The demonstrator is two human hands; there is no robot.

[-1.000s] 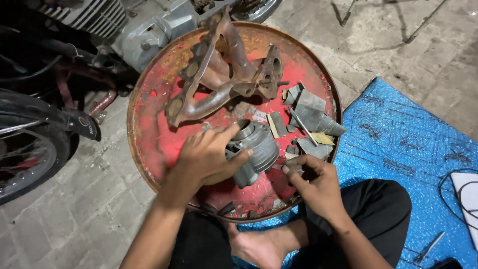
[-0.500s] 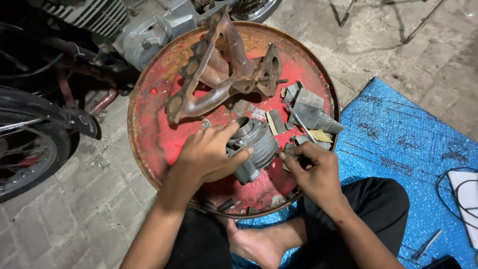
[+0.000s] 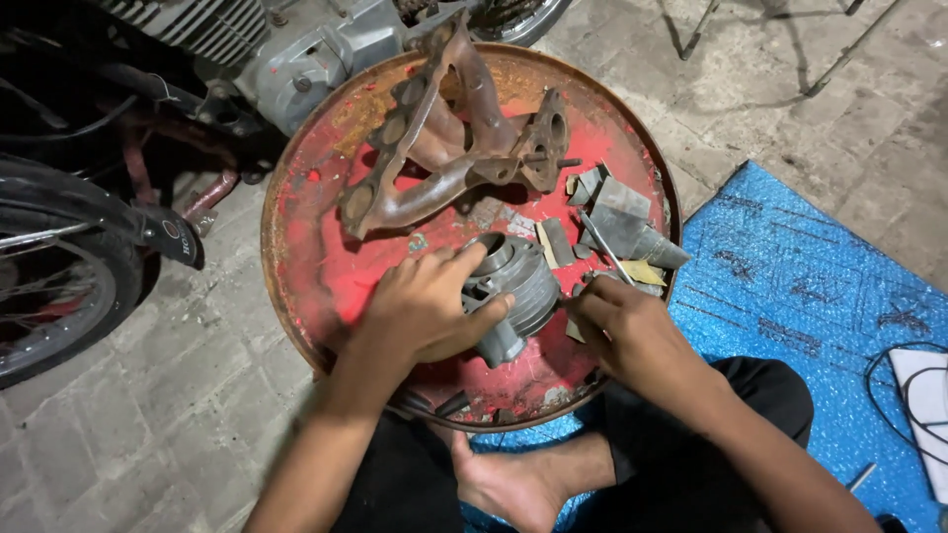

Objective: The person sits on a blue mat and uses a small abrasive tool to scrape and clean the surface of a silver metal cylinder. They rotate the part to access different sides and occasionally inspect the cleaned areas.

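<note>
Presently, left hand (image 3: pixel 420 306) fingers wrapped over grey finned cylinder (image 3: pixel 518 286) lying on red round tray (image 3: pixel 316 266), right hand (image 3: pixel 627 331) curled at cylinder's side, grip unclear, rusty manifold (image 3: pixel 444 148) above, metal scraps (image 3: pixel 617 222) nearby, blue mat (image 3: pixel 790 286) right.

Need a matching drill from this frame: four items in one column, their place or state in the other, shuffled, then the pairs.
1. finned grey metal cylinder
2. rusty brown branched manifold
3. round red metal tray
4. blue mat

A. lies at the tray's far side
B. spread on the paving at the right
C. held under the left hand
D. bears the metal parts

Pairs: 1-C, 2-A, 3-D, 4-B
</note>
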